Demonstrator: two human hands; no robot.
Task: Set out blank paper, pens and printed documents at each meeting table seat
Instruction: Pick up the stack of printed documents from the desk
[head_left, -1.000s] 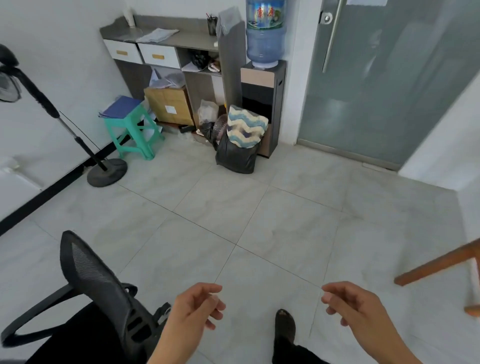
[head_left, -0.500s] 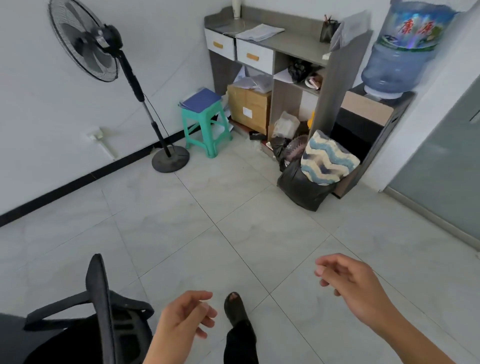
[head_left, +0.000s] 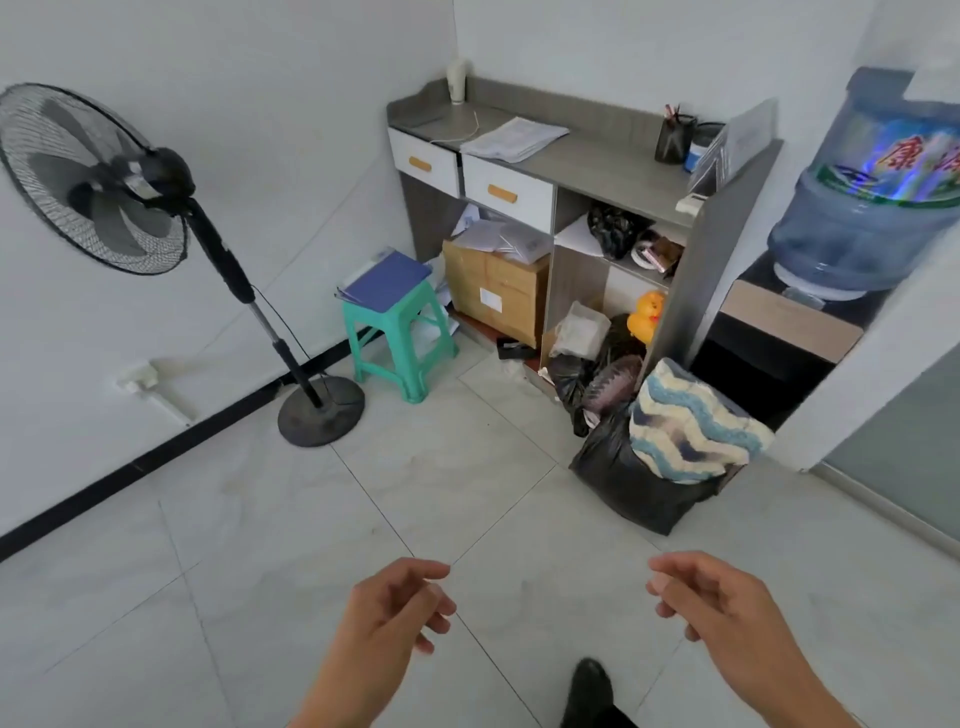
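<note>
Low in the frame, the person's left hand (head_left: 395, 608) and right hand (head_left: 722, 608) hang side by side above the pale tiled floor (head_left: 260, 519), well apart from each other. Each grip is released, with the fingers loosely curled and holding nothing. The task's things lie in the upper middle of the frame: a stack of printed white paper sheets (head_left: 511, 137) rests flat on the grey tabletop (head_left: 613, 161) of a cabinet with two white drawers, and a black mesh pen cup (head_left: 674, 139) with pens in it stands upright further right on the same tabletop. Left of the cabinet, a blue folder (head_left: 387, 280) lies on a green plastic stool (head_left: 400, 343), near a black pedestal fan (head_left: 104, 176) at the left edge. At the upper right sits a large blue water bottle (head_left: 872, 208); below it, a blue-and-white zigzag cushion (head_left: 691, 426) sticks out of a black plastic bag (head_left: 634, 483) on the floor.
</note>
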